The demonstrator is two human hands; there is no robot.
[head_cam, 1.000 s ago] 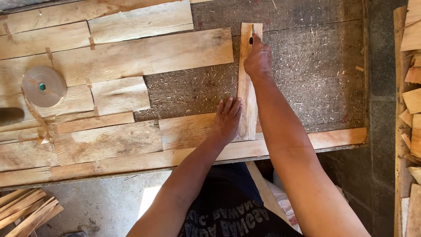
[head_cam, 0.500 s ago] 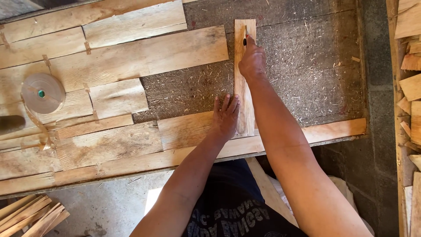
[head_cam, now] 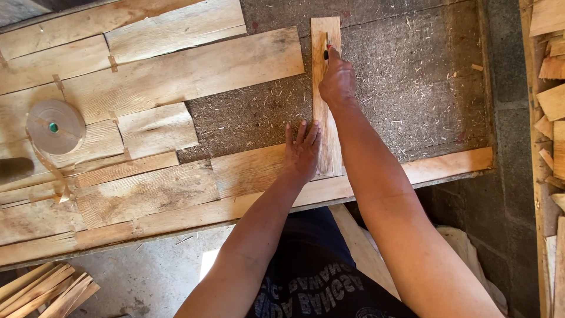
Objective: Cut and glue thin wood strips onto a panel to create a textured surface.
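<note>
A narrow strip of wood veneer [head_cam: 322, 35] lies lengthwise away from me on the rough grey board [head_cam: 412, 88]. My left hand [head_cam: 302, 150] presses flat on the strip's near end, fingers spread. Farther along the strip, my right hand [head_cam: 336, 79] is closed around a small knife [head_cam: 327, 48] with a red and dark handle, its tip on the strip near the far end.
Wide veneer sheets [head_cam: 176, 76] joined with tape cover the left of the table. A roll of brown paper tape [head_cam: 55, 125] sits on them at far left. Veneer offcuts [head_cam: 550, 100] are stacked at the right edge, more strips [head_cam: 41, 291] on the floor at lower left.
My right hand has slid the knife farther up the strip, away from me. The left hand stays pressed on the near end.
</note>
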